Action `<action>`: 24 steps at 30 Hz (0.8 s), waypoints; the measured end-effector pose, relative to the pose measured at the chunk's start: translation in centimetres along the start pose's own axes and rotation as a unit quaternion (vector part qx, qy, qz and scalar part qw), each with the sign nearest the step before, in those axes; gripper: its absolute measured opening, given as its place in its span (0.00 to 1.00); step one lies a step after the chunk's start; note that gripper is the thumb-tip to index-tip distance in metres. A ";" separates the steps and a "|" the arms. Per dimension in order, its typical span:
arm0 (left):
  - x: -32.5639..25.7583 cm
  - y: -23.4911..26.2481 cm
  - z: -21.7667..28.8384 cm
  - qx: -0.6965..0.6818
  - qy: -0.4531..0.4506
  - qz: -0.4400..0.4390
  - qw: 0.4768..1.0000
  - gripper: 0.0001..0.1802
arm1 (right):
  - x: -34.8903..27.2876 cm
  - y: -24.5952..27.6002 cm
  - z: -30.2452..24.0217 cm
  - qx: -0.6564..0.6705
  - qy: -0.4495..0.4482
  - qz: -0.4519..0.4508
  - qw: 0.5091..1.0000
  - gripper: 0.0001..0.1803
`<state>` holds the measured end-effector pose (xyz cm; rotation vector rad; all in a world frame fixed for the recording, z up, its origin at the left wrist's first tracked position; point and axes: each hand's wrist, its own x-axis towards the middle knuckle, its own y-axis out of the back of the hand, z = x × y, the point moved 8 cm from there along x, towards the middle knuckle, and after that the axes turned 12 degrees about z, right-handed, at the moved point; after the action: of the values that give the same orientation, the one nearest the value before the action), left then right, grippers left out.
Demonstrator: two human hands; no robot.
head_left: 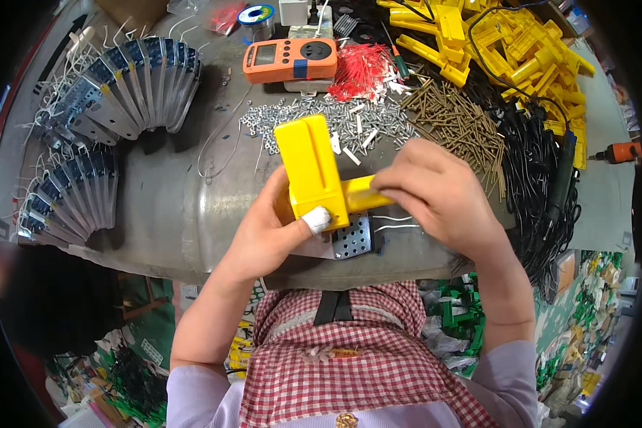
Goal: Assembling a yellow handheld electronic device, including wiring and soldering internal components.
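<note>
A yellow plastic housing (pixel 309 167) with a blocky body and a tubular handle is held over the bench near its front edge. My left hand (pixel 267 232) is closed around the body, its thumb, wrapped in white at the tip, pressing on the lower part. My right hand (pixel 435 192) is pinched at the handle's end; anything small between its fingertips is hidden. Below the housing lies a perforated metal plate (pixel 354 239), partly covered, with two white wires (pixel 396 222) beside it running towards my right hand.
Plate assemblies with white wires (pixel 132 89) stand fanned at left. An orange meter (pixel 290 60), solder spool (pixel 257 23), red-tipped leads (pixel 360 70), loose silver screws (pixel 367 121) and brass-coloured screws (pixel 453 118) lie beyond. Yellow housings (pixel 528 57) and black cables (pixel 531 178) fill the right.
</note>
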<state>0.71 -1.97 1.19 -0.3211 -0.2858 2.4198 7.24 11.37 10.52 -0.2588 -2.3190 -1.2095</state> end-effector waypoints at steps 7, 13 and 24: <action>-0.3 -1.0 0.5 -0.008 -0.013 -0.013 1.000 0.32 | 0.6 0.3 -0.6 -0.022 -0.050 -0.006 0.998 0.10; -0.7 -1.4 1.1 0.022 -0.016 -0.028 0.999 0.32 | 0.0 0.1 -1.4 -0.006 -0.006 -0.040 0.999 0.09; -0.1 -2.9 1.9 0.006 -0.054 -0.047 0.997 0.33 | 0.0 0.6 -2.8 0.016 0.086 0.065 0.994 0.09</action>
<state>1.96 -0.12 3.85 -0.1677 -0.3257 2.3478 8.44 9.40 12.27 -0.2779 -2.1368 -1.0870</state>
